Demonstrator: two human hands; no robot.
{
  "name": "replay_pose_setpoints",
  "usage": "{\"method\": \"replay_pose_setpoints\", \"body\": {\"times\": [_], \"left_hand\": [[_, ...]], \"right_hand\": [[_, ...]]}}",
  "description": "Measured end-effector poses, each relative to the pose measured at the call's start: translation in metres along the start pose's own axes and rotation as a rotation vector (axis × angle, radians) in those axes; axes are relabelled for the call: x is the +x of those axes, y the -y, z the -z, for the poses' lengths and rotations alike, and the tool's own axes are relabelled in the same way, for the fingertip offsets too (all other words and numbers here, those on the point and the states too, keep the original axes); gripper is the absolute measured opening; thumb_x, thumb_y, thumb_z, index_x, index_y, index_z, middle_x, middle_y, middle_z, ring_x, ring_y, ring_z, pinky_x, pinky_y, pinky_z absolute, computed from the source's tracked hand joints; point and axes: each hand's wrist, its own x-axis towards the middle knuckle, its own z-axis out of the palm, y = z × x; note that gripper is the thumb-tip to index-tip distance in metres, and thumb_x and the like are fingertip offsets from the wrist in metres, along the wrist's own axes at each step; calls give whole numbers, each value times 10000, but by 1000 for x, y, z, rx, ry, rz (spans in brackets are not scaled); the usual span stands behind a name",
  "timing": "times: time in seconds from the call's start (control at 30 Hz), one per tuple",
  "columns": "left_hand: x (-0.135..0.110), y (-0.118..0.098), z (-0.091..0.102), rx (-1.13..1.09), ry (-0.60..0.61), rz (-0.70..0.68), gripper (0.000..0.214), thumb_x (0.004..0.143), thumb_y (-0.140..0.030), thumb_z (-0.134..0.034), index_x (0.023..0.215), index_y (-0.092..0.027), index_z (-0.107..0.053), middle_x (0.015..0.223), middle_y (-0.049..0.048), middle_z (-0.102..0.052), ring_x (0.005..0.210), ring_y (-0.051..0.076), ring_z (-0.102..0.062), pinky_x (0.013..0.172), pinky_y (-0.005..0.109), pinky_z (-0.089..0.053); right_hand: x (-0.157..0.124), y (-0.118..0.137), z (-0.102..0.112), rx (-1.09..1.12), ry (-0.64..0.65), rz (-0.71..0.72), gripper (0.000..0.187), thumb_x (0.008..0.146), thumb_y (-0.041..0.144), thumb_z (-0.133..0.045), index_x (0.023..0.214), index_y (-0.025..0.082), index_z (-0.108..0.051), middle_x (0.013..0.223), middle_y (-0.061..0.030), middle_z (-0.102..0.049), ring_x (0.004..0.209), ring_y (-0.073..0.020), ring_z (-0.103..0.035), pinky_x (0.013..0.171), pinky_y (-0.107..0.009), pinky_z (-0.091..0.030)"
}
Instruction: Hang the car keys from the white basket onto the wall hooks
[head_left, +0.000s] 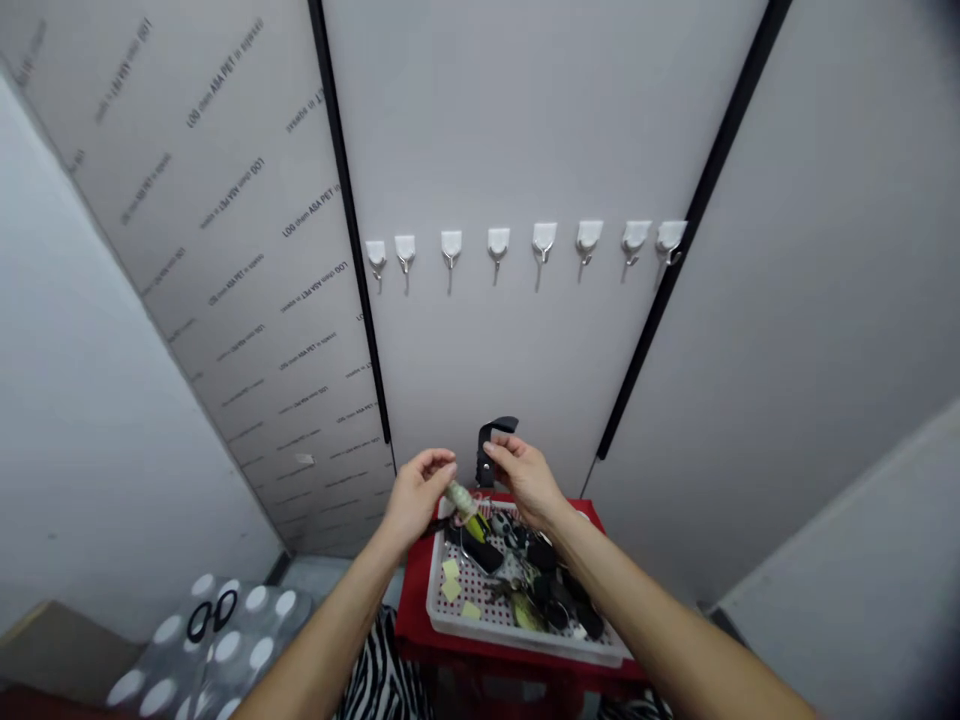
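Note:
My left hand (421, 492) is closed on a pale green, roundish keychain-like item (460, 497) with a pinkish loop at its lower end. In my right hand (531, 484), a curved black strap (484, 452) with a silver stud is pinched between thumb and fingers; its exact kind is unclear. Both hands are just above the back edge of a white perforated basket (450, 628). Inside lie a black flat item (482, 552), a yellow-and-black item (477, 526), an olive-green item (526, 612) and several small pale yellow squares (450, 590). My right forearm hides part of the contents.
The basket sits on a red stool or table (411, 605). Several white adhesive hooks (498, 245) line the wall panel ahead. At lower left, black-handled scissors (212, 615) lie on wrapped bottles with white caps (227, 647), beside a cardboard box (67, 645).

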Motion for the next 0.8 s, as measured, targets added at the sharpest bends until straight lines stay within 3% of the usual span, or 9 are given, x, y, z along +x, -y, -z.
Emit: {"method": "replay_pose_setpoints", "body": {"times": [0.1, 0.3, 0.5, 0.8], "left_hand": [[12, -17, 3, 31, -84, -94, 230, 538, -234, -549, 750, -145, -564, 692, 15, -556, 579, 82, -451, 531, 190, -341], [32, -58, 13, -112, 38, -102, 229, 539, -241, -551, 730, -116, -541, 484, -40, -478, 428, 45, -399, 442, 182, -321], [55, -92, 26, -278, -105, -199, 220, 493, -219, -585, 677, -120, -516, 535, -45, -500, 449, 32, -424, 478, 177, -345], [97, -133, 55, -440, -230, -273, 168, 468, -167, -588, 597, -104, -500, 468, -44, -489, 424, 31, -438, 445, 159, -342]], "right_hand": [[2, 12, -18, -145, 118, 32, 165, 501, 268, -581, 568, 134, -511, 470, 45, -480, 421, -46, -388, 441, -190, -304], [18, 42, -43, -247, 348, 72, 202, 577, 323, -511, 550, 123, -504, 493, 23, -483, 445, -52, -379, 465, -202, -291], [38, 67, -81, -238, 320, 243, 197, 523, 263, -561, 666, 146, -495, 544, 41, -498, 496, -51, -410, 511, -193, -303], [83, 88, -140, -270, 206, 424, 169, 470, 205, -551, 615, 125, -516, 557, 32, -525, 534, -67, -452, 563, -207, -344]]}}
